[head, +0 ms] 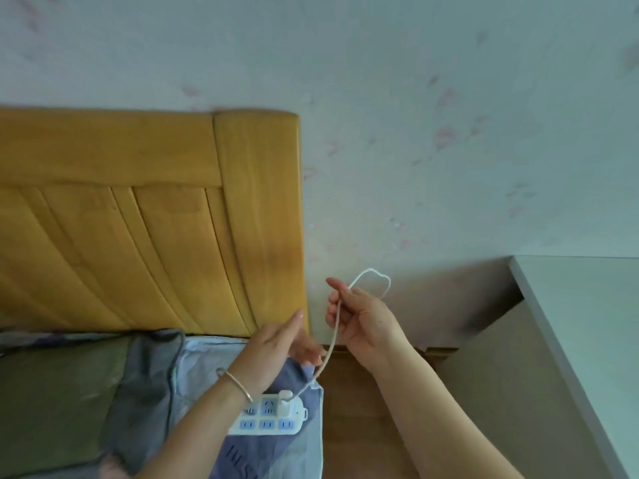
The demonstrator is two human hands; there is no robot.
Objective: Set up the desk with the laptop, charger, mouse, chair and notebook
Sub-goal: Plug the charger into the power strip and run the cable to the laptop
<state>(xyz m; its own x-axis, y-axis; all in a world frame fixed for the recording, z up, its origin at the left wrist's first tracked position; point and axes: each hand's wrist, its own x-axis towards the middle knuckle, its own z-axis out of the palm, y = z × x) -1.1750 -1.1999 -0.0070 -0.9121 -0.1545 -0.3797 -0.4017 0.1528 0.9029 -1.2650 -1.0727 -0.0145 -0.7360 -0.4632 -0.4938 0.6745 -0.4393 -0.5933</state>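
Observation:
A white charger plug sits in a white and blue power strip lying on the bed corner. Its white cable runs up from the plug and loops above my right hand, which is closed around it. My left hand hovers just left of the cable, fingers extended, and it is hard to tell whether they touch it. A bracelet circles the left wrist. The laptop, mouse, chair and notebook are out of view.
A yellow wooden headboard stands against the pale wall. Pillows and a purple cloth cover the bed at lower left. A grey-white desk top juts in at the right, with wooden floor between bed and desk.

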